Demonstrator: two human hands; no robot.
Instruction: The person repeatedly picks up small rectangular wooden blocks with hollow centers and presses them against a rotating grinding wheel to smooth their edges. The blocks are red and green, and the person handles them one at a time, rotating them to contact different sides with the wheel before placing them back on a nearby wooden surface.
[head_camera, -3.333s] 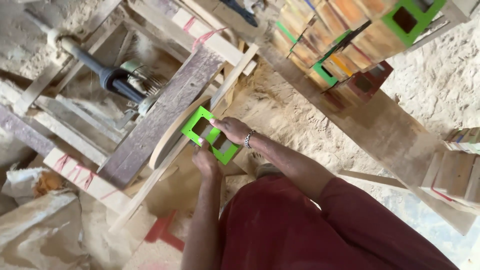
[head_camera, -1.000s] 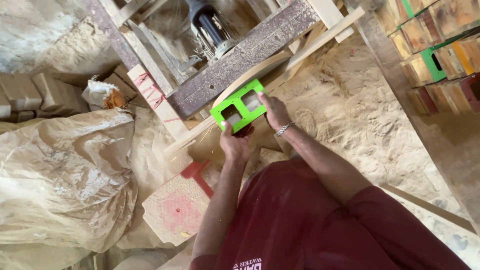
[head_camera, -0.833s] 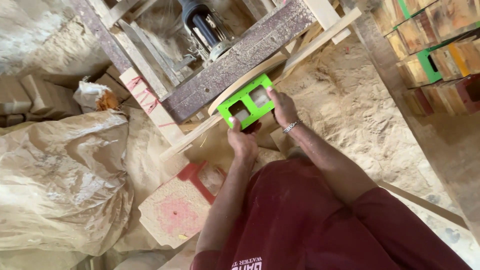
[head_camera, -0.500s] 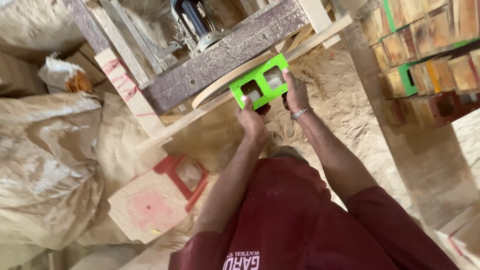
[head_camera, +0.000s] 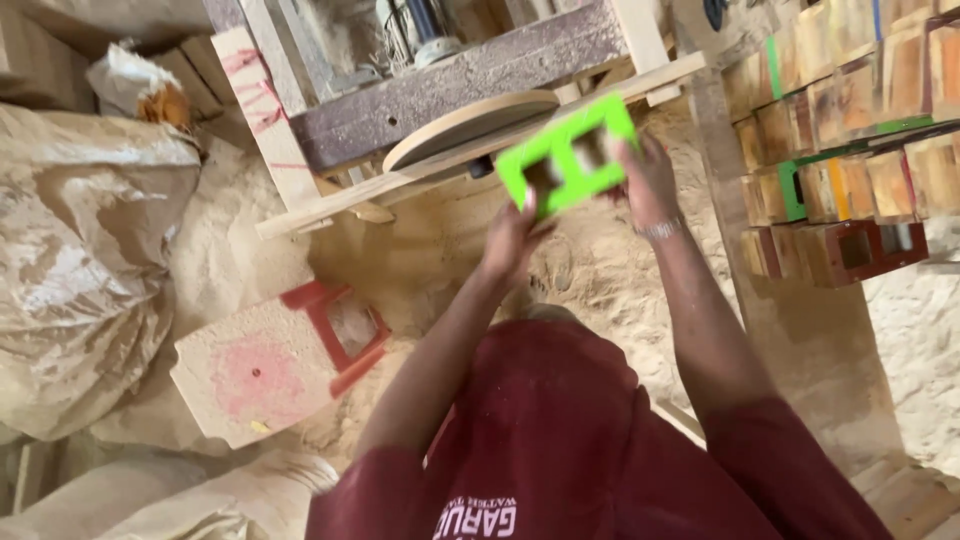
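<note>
Both hands hold one green frame (head_camera: 568, 153), a bright rectangular piece with two openings, raised in front of the person at the upper middle of the view. The left hand (head_camera: 512, 232) grips the frame's lower left corner, fingers closed on its edge. The right hand (head_camera: 645, 172) grips the frame's right side, fingers wrapped over the rim; a bracelet (head_camera: 658, 230) sits on that wrist. The frame is blurred, so finer detail of the grip cannot be told.

The frame is tilted, its right end higher, and lies just beside a round wooden disc (head_camera: 470, 126) mounted on a wooden stand (head_camera: 440, 90). Whether frame and disc touch cannot be told. A long pale plank (head_camera: 400, 185) runs under the disc, slanting up to the right.

To the right, a rack (head_camera: 850, 150) carries rows of wooden frames, some edged green, some red. Lower left, on the sawdust floor (head_camera: 600, 290), lies a pale block with a red frame (head_camera: 335, 325) on it and a pink stain. Large pale sacks (head_camera: 80, 270) fill the left side. The person wears a dark red shirt (head_camera: 560, 430).
</note>
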